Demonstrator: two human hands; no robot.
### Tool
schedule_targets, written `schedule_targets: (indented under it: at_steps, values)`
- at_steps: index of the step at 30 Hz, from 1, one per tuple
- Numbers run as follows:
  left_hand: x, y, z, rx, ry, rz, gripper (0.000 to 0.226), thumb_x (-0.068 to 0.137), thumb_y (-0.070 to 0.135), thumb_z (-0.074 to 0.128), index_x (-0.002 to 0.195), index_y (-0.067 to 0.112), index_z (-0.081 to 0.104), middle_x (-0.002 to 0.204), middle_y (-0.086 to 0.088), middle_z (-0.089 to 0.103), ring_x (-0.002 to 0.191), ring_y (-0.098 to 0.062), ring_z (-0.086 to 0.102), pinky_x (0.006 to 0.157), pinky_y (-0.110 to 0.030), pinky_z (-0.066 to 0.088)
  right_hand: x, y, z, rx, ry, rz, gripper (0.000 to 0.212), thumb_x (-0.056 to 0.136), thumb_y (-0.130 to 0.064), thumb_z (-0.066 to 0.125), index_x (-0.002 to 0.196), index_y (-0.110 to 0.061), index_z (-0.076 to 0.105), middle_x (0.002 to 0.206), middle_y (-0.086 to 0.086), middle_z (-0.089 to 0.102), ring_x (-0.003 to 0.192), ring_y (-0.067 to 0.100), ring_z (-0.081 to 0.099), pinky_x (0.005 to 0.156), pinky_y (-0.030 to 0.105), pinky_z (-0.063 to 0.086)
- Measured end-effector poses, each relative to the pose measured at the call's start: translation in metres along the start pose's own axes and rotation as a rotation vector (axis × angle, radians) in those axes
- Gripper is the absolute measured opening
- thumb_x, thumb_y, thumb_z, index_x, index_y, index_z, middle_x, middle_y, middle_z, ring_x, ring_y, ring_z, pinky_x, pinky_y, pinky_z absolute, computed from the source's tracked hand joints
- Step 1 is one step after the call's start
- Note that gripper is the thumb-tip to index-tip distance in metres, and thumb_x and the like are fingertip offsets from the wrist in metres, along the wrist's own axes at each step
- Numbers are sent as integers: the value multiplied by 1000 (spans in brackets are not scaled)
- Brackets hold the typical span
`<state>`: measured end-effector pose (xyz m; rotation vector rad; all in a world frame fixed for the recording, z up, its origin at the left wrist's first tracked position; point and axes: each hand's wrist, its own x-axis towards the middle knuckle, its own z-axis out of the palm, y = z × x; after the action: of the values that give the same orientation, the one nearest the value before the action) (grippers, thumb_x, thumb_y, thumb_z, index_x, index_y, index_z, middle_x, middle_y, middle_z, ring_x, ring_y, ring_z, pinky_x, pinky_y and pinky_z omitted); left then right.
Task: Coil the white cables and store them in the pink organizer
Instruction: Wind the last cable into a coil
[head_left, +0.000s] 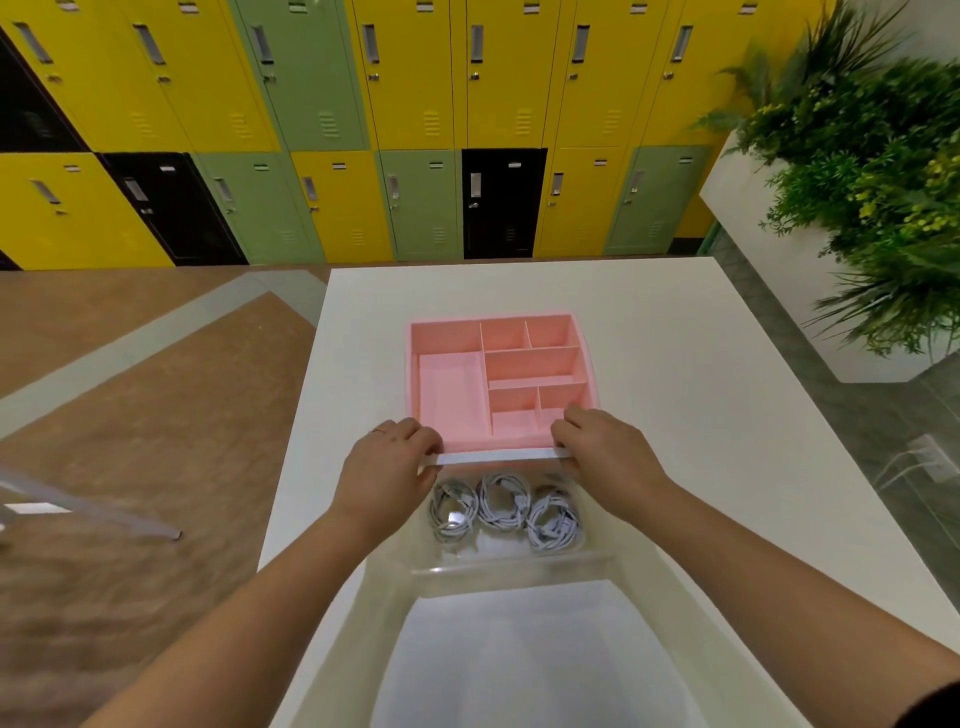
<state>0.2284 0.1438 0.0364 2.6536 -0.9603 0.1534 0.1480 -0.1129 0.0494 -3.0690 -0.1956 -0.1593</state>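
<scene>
Both arms are stretched forward over the table (675, 364), and the far rim of a clear bin (511, 457), just in front of the pink organizer (449, 384), is gripped at either end. The left hand (387, 460) and right hand (605, 447) are held palm-down, fingers curled over that rim. Three coiled white cables (503, 501) are seen inside the bin, near the organizer's front wall.
</scene>
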Motion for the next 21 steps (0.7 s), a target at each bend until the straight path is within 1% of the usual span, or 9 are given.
schedule_targets:
  at_steps: [3, 7, 9, 11, 14, 15, 17, 19, 21]
  values:
    - [-11, 0, 2, -41, -29, 79, 19, 72, 16, 76, 86, 22, 64, 83, 7, 64, 69, -18, 58, 61, -26, 46, -18, -2, 2, -18, -18, -43, 36, 57, -8, 84, 77, -16, 56, 76, 0, 55, 62, 20, 50, 41, 26, 32]
    - [-29, 4, 7, -63, -66, 153, 21, 69, 16, 75, 83, 23, 61, 84, 8, 61, 70, -17, 55, 59, -25, 45, -39, -2, 10, 81, -79, -54, 34, 64, -10, 79, 80, -17, 51, 84, -2, 55, 67, 16, 49, 44, 23, 33]
    - [-35, 3, 11, -38, -110, 179, 23, 69, 20, 76, 85, 25, 60, 86, 9, 60, 72, -16, 54, 60, -25, 43, -46, -1, 12, 120, -151, -61, 28, 73, -20, 76, 88, -18, 52, 95, -4, 54, 75, 15, 50, 51, 24, 39]
    - [-39, 0, 14, 12, -184, 184, 23, 71, 32, 74, 88, 29, 60, 93, 10, 59, 80, -16, 54, 66, -25, 41, -49, 1, 11, 150, -218, -70, 25, 81, -35, 71, 96, -20, 58, 103, -5, 52, 86, 15, 51, 63, 27, 46]
    - [-39, 2, 12, 24, -300, 178, 23, 77, 46, 68, 95, 35, 60, 109, 11, 54, 100, -16, 50, 84, -30, 41, -47, 3, 8, 180, -237, -49, 27, 83, -45, 68, 98, -23, 66, 108, -5, 53, 92, 15, 52, 75, 27, 46]
    - [-38, 4, 10, 30, -334, 171, 27, 77, 48, 66, 100, 35, 59, 116, 11, 50, 108, -16, 47, 91, -32, 40, -44, 3, 6, 178, -238, -32, 28, 83, -45, 68, 100, -23, 66, 110, -5, 53, 94, 16, 52, 77, 27, 45]
    - [-33, 7, 7, 83, -419, 133, 45, 77, 49, 67, 116, 33, 52, 129, 8, 40, 119, -18, 38, 101, -34, 33, -39, 2, 3, 143, -263, -6, 36, 83, -45, 68, 111, -24, 63, 118, -4, 50, 102, 18, 50, 84, 28, 43]
    - [-27, 10, 5, 153, -487, 97, 66, 73, 47, 72, 129, 32, 41, 135, 5, 33, 123, -20, 34, 104, -35, 30, -35, 1, 1, 101, -321, 16, 50, 82, -46, 68, 125, -25, 55, 129, -4, 44, 114, 18, 45, 93, 30, 39]
    - [-21, 15, 6, 223, -520, 86, 82, 70, 42, 76, 137, 31, 31, 138, 2, 30, 127, -23, 32, 103, -37, 30, -32, -1, -1, 71, -372, 25, 59, 82, -46, 69, 133, -26, 47, 139, -4, 38, 125, 18, 38, 100, 33, 35]
